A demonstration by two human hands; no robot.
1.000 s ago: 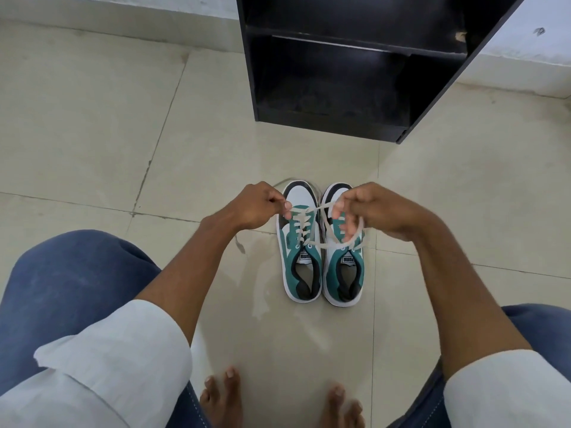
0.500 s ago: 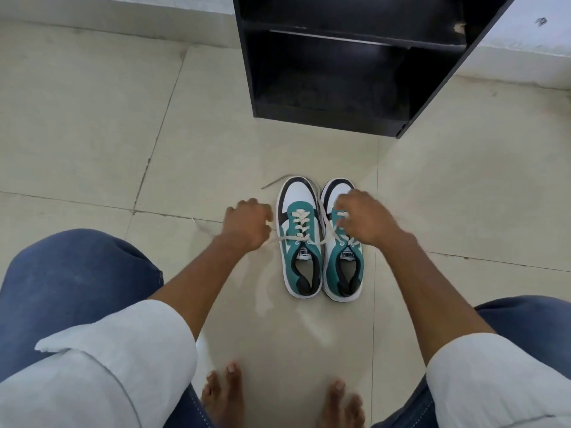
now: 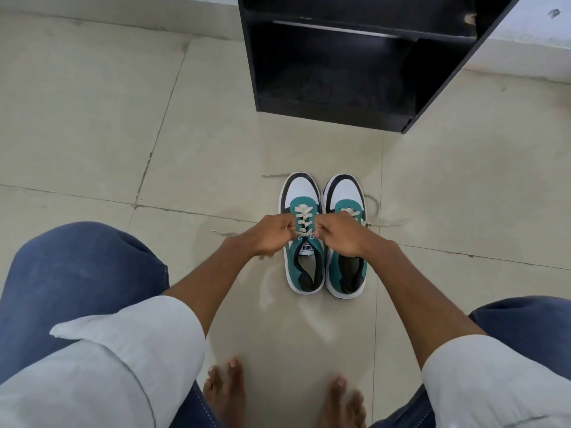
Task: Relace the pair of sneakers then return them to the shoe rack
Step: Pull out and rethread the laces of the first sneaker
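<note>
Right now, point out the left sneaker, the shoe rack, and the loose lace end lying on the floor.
left sneaker [image 3: 302,193]: head view, on its white toe cap.
shoe rack [image 3: 333,111]: head view, on the front edge of its black base.
loose lace end [image 3: 391,223]: head view, on the strand trailing right of the pair.

The floor [image 3: 92,118] is smooth, glossy pale tile with a faint sheen. The shoe rack [image 3: 340,72] looks like matt black board, chipped at one edge. The sneakers [image 3: 304,261] have smooth teal and white panels; their laces [image 3: 304,217] are flat woven cloth.
</note>
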